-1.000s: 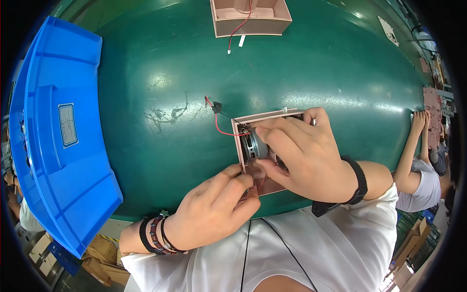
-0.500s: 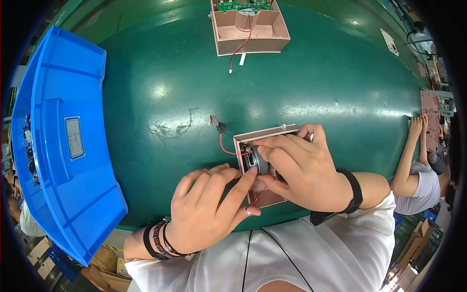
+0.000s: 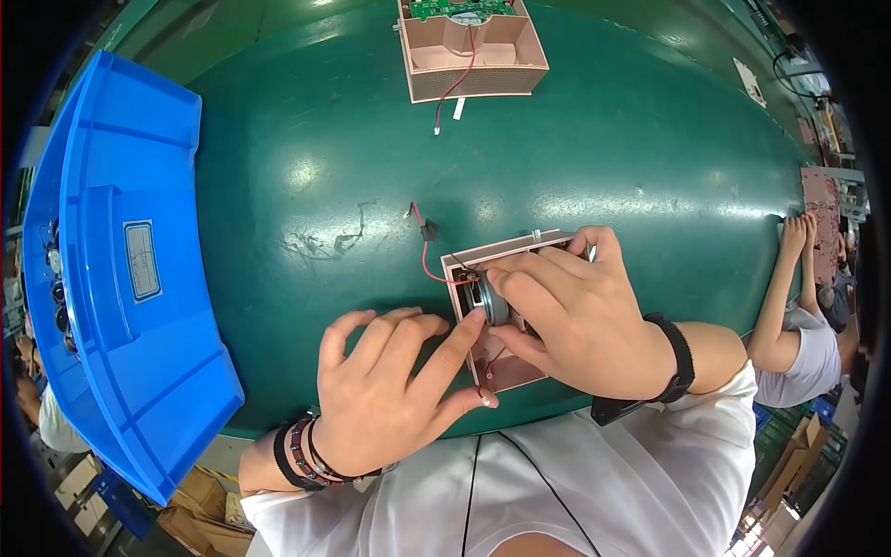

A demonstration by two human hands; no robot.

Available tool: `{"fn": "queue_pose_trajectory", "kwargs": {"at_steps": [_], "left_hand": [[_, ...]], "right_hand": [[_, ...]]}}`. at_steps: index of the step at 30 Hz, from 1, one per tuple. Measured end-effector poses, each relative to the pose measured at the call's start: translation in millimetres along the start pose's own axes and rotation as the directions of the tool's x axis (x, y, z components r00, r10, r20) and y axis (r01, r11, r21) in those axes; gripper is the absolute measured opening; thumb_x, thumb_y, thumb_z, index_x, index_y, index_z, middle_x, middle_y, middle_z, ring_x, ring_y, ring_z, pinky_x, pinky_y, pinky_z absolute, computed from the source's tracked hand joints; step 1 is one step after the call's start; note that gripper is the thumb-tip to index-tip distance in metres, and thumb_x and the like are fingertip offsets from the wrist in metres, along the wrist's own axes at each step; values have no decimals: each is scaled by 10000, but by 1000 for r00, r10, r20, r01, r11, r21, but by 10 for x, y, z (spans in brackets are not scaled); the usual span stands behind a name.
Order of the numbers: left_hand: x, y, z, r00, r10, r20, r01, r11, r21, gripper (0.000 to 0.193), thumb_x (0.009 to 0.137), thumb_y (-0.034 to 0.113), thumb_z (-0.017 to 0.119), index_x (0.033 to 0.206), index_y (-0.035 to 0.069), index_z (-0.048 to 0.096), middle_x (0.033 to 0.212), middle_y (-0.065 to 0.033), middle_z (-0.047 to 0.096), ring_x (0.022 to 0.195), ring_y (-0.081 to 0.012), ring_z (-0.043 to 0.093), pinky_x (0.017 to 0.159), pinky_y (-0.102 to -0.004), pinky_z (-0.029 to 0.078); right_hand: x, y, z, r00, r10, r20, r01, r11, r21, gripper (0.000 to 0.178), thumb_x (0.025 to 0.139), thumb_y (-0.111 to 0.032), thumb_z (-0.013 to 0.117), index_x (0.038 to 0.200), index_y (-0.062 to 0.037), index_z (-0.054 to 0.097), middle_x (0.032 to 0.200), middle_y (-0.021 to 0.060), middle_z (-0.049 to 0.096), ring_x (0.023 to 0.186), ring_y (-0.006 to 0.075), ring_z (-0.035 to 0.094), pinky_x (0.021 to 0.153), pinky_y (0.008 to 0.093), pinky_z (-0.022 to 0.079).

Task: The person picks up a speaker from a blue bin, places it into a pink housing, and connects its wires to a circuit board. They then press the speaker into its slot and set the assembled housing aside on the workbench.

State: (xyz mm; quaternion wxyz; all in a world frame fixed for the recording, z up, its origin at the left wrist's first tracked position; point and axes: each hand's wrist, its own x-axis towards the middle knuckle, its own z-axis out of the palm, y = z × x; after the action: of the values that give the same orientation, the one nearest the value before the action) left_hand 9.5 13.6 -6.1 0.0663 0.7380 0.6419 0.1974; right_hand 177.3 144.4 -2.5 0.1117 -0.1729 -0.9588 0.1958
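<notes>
While R hand [image 3: 589,316] arches palm-down over pink box [image 3: 512,373], gripping round spkr [image 3: 496,302] inside, nr its L wall, L hand [image 3: 385,404] holds nothing: fingers spread, index extended to spkr edge.

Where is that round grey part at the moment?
In the head view, the round grey part is slightly right of centre, at the left end of the nearer pink case, between the left hand and the right hand.

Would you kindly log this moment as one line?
right hand: grips speaker in pink box | left hand: at speaker's edge | blue bin: far left
</notes>
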Motion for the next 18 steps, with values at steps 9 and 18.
{"fn": "queue_pose_trajectory", "kwargs": {"at_steps": [9,18], "left_hand": [[13,-92,17,980,-11,200,13,1000,-8,653,713,633,598,1219,221,618,585,-2,432,472,-149,498,459,-290,395],[-17,-259,82,974,-225,8,183,770,-611,405,905,393,601,1193,109,578,755,-50,578,602,-179,585,586,-287,474]], "right_hand": [[108,43,-292,980,-51,194,68,994,-84,299,732,-178,710,980,-57,595,991,34,661,781,172,628,725,349,360],[974,736,-121,886,-408,218,346,898,272,183,842,-150,625,1023,-123,617,975,35,647,867,277,613,754,394,451]]}}
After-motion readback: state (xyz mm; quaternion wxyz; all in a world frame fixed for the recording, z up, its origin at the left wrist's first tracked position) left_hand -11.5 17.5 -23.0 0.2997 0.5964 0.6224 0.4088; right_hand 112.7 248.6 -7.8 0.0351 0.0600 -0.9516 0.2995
